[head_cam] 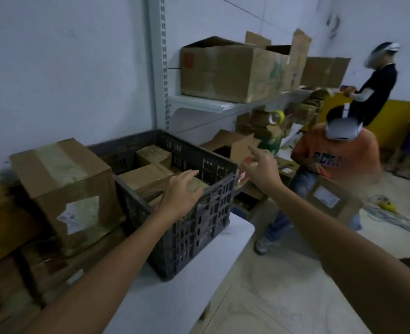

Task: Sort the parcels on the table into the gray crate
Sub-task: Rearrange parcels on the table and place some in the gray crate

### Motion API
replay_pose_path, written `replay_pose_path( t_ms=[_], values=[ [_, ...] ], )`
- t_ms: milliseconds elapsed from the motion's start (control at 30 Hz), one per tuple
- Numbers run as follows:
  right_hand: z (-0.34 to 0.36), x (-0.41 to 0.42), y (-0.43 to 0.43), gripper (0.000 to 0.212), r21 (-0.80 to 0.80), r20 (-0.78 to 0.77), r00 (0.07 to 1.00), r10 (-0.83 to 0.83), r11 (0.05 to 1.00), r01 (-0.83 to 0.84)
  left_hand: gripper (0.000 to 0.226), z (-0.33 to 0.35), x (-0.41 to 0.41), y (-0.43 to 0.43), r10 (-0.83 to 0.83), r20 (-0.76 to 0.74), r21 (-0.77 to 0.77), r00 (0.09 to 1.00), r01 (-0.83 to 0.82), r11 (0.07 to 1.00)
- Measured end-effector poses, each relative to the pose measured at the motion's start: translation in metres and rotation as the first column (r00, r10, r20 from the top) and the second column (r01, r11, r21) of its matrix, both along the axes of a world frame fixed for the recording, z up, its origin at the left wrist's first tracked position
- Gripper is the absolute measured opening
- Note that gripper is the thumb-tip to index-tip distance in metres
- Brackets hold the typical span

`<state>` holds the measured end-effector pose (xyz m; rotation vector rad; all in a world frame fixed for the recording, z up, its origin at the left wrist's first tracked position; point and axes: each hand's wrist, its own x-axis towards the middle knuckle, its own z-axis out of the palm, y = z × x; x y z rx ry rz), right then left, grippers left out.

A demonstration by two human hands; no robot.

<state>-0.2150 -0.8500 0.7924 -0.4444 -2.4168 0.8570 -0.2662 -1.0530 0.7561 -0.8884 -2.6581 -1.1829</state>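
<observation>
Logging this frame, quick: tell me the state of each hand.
Left hand: open, empty, over the parcels in the crate.
Right hand: open, empty, beside the crate.

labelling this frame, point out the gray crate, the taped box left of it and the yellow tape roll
gray crate [194, 239]: head view, outer side wall
taped box [54, 169]: head view, taped top face
yellow tape roll [281, 115]: head view, yellow rim

We see both forearms bare to the edge of view; left hand [180, 198] & right hand [263, 168] bare too, w/ slim fingers, a bit blurred.
</observation>
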Motion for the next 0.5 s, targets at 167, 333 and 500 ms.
replay_pose_path(
  t_ms=[167,333,500],
  values=[
    [-0.020,-0.029,0.046,0.056,-0.022,0.033,0.998,-0.059,0.998,0.060,0.053,-0.012,-0.045,0.050,-0.022,0.051,-0.008,0.998,0.022,1.000],
    [-0.019,-0.091,0.060,0.058,0.082,0.118,0.993,-0.002,0.997,-0.008,0.060,-0.027,-0.101,0.067,0.020,0.212,-0.022,0.977,-0.015,1.000],
    [-0.018,-0.156,0.042,0.061,0.186,0.199,0.962,0.187,0.957,-0.225,0.060,-0.026,-0.163,0.053,0.141,0.238,-0.002,0.961,-0.145,0.989]
  ],
)
